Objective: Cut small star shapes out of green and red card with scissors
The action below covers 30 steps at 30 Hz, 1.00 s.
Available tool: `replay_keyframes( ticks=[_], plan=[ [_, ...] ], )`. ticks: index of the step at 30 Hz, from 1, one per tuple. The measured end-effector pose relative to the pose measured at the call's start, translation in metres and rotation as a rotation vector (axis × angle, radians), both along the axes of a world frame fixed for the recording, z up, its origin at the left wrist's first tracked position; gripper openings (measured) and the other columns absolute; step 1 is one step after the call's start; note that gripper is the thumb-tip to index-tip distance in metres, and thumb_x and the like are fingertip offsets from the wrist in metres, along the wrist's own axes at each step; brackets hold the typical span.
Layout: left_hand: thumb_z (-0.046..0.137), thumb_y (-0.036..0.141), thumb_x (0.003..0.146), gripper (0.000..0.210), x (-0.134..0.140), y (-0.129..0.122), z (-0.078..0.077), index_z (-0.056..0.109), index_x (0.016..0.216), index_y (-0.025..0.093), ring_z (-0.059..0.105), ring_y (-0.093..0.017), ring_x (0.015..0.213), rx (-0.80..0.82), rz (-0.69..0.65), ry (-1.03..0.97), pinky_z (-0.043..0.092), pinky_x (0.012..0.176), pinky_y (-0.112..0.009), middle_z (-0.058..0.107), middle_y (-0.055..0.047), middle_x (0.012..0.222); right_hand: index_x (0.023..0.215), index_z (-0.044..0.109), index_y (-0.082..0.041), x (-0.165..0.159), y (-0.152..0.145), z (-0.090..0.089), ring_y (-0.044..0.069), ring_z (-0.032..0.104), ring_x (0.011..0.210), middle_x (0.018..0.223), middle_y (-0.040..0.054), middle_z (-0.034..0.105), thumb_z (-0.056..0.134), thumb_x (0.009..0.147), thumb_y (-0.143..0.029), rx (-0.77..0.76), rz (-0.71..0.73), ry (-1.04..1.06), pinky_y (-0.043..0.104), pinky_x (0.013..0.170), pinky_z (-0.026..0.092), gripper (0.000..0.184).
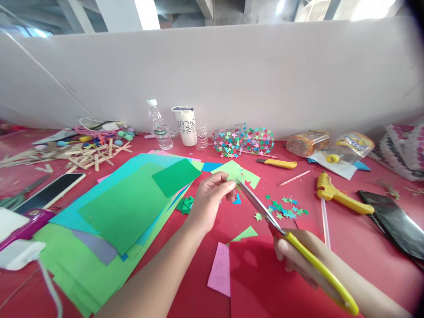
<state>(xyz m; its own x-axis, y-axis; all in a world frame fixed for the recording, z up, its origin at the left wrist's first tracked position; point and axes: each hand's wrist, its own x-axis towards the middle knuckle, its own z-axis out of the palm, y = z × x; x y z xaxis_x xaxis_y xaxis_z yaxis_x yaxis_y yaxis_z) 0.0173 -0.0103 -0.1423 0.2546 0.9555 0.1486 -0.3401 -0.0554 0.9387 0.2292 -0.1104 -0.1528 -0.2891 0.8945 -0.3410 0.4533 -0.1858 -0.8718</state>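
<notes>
My left hand (213, 196) pinches a small piece of light green paper (236, 172) between thumb and fingers. In my right hand (300, 256) is a pair of scissors with yellow handles (318, 265); the narrow blades point up and left, and their tips meet the paper at my left fingertips. Whether the blades are fully closed is hard to see. To the right of the blades lie small green and blue paper stars (286, 207). Light green offcuts (250, 177) rest just behind my left hand. A pink paper with star outlines (219, 269) lies nearer me beside red paper (255, 282).
Coloured sheets (126, 207) are stacked at left, near a phone (51, 192) and wooden sticks (94, 154). A water bottle (160, 128), a white cup (186, 126) and star-covered rings (243, 140) stand along the wall. At right are a utility knife (280, 164) and a glue gun (344, 197).
</notes>
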Motion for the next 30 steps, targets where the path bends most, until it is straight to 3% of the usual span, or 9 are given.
replay_keyframes(
  ticks=[6, 15, 30],
  plan=[
    [0.066, 0.02, 0.081, 0.015, 0.0011, -0.0015, 0.0007, 0.064, 0.066, 0.019, 0.053, -0.007, 0.056, 0.007, 0.002, 0.015, 0.04, 0.054, -0.019, 0.059, 0.004, 0.058, 0.072, 0.045, -0.021, 0.0014, 0.0001, -0.0011, 0.007, 0.034, 0.042, 0.063, -0.0051, 0.042, 0.037, 0.079, -0.091, 0.025, 0.018, -0.057, 0.021, 0.036, 0.021, 0.07],
    [0.066, 0.021, 0.081, 0.014, 0.0016, -0.0005, -0.002, 0.064, 0.067, 0.019, 0.054, -0.007, 0.058, 0.006, 0.003, 0.01, 0.039, 0.053, -0.018, 0.06, 0.004, 0.06, 0.068, 0.048, -0.022, -0.0013, 0.0006, -0.0054, 0.004, 0.031, 0.033, 0.056, -0.004, 0.052, 0.039, 0.072, -0.094, -0.07, -0.074, -0.008, 0.02, 0.031, 0.017, 0.073],
    [0.066, 0.02, 0.081, 0.015, 0.0026, -0.0014, -0.0015, 0.064, 0.066, 0.019, 0.053, -0.008, 0.057, -0.013, 0.011, -0.007, 0.04, 0.054, -0.019, 0.06, 0.004, 0.058, 0.068, 0.045, -0.022, 0.0007, 0.0006, -0.0068, 0.004, 0.033, 0.033, 0.054, -0.0047, 0.052, 0.046, 0.085, -0.078, -0.06, -0.068, -0.022, 0.019, 0.031, 0.015, 0.058]
  ],
)
